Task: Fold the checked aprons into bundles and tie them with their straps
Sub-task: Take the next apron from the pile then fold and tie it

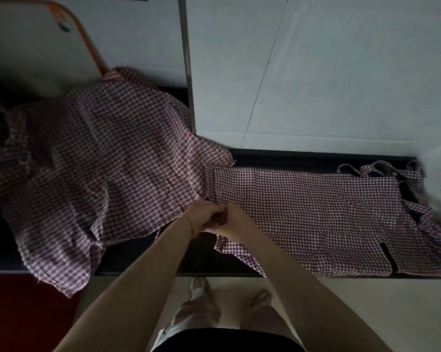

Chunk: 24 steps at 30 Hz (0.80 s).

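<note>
Both hands meet at the near-left corner of the flat checked apron (303, 217), which lies spread along the dark counter (277, 158). The left hand (201, 217) has its fingers curled round a small bunch of checked cloth at that corner, and the right hand (233, 222) is pressed up against it, its fingers also closed on the same bunch, so the two hands are together and clamped on the apron's corner. Exactly which fold or strap end sits inside the grip cannot be told, since the fingers hide it.

From that corner the flat apron runs away to the right, smooth and roughly rectangular, with its near edge lying along the counter's front lip. Its straps (382, 171) lie looped and tangled at the far-right end of it, well apart from the hands.

To the left of the flat apron, and touching its left edge just above the hands, lies a rumpled heap of checked aprons (100, 158). This heap is crumpled and partly hangs over the counter's front edge on the left. Behind the heap, further left, stands a chair with an orange rim (84, 39). Below the flat apron's corner the person's shoes (197, 288) stand on the pale floor
</note>
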Motion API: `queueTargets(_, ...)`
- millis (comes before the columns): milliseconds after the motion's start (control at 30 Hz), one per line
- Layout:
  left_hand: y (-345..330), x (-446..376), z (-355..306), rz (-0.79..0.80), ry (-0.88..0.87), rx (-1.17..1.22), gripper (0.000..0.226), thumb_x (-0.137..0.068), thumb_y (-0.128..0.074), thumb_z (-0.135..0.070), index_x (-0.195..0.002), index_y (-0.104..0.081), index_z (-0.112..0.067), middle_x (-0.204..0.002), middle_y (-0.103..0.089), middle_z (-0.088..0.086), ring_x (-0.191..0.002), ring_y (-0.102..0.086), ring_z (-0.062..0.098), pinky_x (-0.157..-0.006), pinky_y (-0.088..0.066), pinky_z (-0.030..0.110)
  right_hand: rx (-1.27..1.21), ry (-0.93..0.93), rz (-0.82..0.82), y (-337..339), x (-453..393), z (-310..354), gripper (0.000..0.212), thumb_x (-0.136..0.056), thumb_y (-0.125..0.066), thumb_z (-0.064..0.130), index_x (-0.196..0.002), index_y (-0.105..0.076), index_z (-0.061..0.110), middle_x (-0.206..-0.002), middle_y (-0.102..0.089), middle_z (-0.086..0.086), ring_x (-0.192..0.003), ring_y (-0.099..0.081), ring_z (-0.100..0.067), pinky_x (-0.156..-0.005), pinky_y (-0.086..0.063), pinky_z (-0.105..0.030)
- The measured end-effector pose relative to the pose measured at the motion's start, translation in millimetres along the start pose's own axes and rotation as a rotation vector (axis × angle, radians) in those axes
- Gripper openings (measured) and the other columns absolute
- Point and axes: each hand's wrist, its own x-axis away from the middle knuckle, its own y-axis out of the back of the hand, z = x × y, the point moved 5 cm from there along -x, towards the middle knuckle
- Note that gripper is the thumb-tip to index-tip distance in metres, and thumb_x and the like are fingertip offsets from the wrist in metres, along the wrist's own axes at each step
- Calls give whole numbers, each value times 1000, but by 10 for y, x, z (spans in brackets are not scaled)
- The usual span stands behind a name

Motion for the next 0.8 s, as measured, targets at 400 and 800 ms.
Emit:
queueTargets(400, -36, 92, 36, -71, -89, 91, 13, -91, -63, -2, -92, -72, -12, -92, -73, 9, -81, -68, 16, -76, -58, 26, -53, -173, 51, 306, 163, -326, 12, -88, -72, 24, -93, -71, 13, -73, -66, 2, -65, -63, -9, -53, -49, -21)
queueTargets(800, 258, 312, 5, -477, -358, -395, 15, -86, -65, -10, -94, -71, -20, -105, -64, -2, -92, -60, 14, -74, -49, 21, -282, -295, -218, 469, 290, -319, 13, -92, -55, 16, -82, -59, 9, -75, -58, -4, -67, -54, -17, -61, -42, -30)
